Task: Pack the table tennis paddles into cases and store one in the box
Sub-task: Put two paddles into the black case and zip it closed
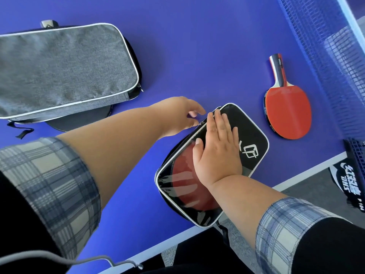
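A black paddle case (254, 131) with a white rim lies near the table's front edge. Through its clear window shows a red paddle (183, 178) inside. My right hand (217, 153) presses flat on top of the case, fingers straight. My left hand (177, 115) reaches to the case's upper left edge, where its thumb and fingers pinch the zipper pull (201, 122). A second red paddle (288, 111) lies loose on the blue table to the right of the case, handle pointing away from me.
A large grey fabric case (65, 70) lies at the left with a dark round cover (79, 121) partly under it. The blue net (325, 56) runs along the right side, with its black clamp (349, 178) at the table's white edge (308, 175).
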Tool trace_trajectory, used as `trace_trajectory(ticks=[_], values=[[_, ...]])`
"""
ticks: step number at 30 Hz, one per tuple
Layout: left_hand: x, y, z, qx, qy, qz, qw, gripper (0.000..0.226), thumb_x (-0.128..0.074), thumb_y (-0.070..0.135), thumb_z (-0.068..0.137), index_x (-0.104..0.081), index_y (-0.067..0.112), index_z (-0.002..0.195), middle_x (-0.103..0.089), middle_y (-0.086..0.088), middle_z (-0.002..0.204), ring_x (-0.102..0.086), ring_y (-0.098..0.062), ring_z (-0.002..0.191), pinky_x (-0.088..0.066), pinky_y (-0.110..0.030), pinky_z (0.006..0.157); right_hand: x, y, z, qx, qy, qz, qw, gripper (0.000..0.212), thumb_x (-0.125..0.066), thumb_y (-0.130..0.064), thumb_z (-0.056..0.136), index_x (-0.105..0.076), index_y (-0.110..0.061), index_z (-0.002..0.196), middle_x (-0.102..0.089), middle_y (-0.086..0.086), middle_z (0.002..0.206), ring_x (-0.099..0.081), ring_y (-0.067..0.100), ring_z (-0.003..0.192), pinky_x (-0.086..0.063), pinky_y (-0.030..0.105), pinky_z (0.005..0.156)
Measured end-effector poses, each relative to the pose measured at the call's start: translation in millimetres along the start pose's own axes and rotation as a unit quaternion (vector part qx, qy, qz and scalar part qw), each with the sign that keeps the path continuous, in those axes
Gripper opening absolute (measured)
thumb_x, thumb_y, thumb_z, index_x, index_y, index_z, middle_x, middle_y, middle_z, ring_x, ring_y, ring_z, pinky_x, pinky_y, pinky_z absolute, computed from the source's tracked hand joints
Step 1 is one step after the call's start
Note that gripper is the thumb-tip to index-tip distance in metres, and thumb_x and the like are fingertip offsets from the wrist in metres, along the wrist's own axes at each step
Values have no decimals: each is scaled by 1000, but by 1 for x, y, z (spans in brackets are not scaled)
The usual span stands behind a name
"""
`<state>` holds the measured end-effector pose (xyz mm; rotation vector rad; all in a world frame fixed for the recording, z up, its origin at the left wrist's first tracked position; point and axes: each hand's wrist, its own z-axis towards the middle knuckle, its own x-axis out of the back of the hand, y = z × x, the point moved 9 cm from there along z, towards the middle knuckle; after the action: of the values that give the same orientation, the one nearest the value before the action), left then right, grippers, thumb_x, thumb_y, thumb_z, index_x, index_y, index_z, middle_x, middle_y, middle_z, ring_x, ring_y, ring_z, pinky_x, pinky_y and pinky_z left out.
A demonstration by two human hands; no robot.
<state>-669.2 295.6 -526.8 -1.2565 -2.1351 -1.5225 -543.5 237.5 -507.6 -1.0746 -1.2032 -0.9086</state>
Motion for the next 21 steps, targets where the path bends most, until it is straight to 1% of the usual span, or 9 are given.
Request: trace_trajectory(ticks=[1,3,4,6,8,11,16,18,21], values=[[0,9,3,-34,-3,48,998,23,-59,34,95,-63,43,116,-55,19,91,-55,-4,81,-40,-28,64,0,0,0,0,-1,1,1000,66,-32,-37,95,-27,-10,155,-24,8,164,-16,22,153,-15,51,123],[-3,19,5,-69,-13,104,992,20,-57,33,95,-66,41,111,-52,17,89,-54,-7,79,-39,-27,59,0,-1,0,0,-3,3,1000,66,-32,-37,95,-27,-10,155,-24,7,164,-15,22,153,-14,50,123],[-5,19,5,-73,-13,124,990,18,-55,34,95,-65,39,109,-52,16,91,-55,-9,81,-43,-28,60,0,-1,0,0,-4,4,1000,66,-32,-37,95,-27,-10,155,-24,7,164,-15,22,153,-14,50,123],[-8,17,2,-76,-10,162,984,15,-50,37,96,-62,36,105,-53,14,100,-57,-17,86,-50,-36,68,0,-1,0,0,-5,3,1000,66,-32,-37,94,-28,-10,155,-24,8,164,-16,23,153,-14,51,123],[-6,14,-1,-81,-1,186,979,17,-44,40,98,-59,33,104,-55,10,104,-55,-21,84,-49,-38,68,0,0,0,1,-6,0,1000,66,-32,-37,95,-27,-10,155,-24,8,164,-16,23,153,-15,51,122],[1,10,-7,-88,12,209,974,17,-42,35,100,-56,27,106,-58,7,99,-55,-23,81,-43,-35,62,-1,0,0,3,-10,-2,1000,66,-32,-37,95,-26,-11,156,-23,7,165,-14,22,153,-14,51,123],[-1,0,-29,-75,-11,211,975,19,-42,22,98,-56,32,107,-58,10,98,-57,-22,82,-49,-38,68,-1,0,0,1,-11,4,1000,65,-30,-37,95,-26,-12,156,-22,7,165,-13,22,153,-14,52,123],[-5,-8,-40,-66,-6,203,977,20,-42,21,97,-56,33,104,-58,11,97,-58,-21,81,-51,-39,68,0,-1,0,7,-13,7,1000,62,-31,-36,96,-28,-19,155,-23,8,164,-13,24,153,-14,53,122],[-9,-18,-51,-53,20,181,982,18,-45,23,97,-55,37,101,-57,13,96,-57,-17,78,-50,-36,64,1,-4,0,28,-20,5,999,54,-30,-37,98,-36,-32,152,-24,10,163,-14,29,152,-15,56,121]])
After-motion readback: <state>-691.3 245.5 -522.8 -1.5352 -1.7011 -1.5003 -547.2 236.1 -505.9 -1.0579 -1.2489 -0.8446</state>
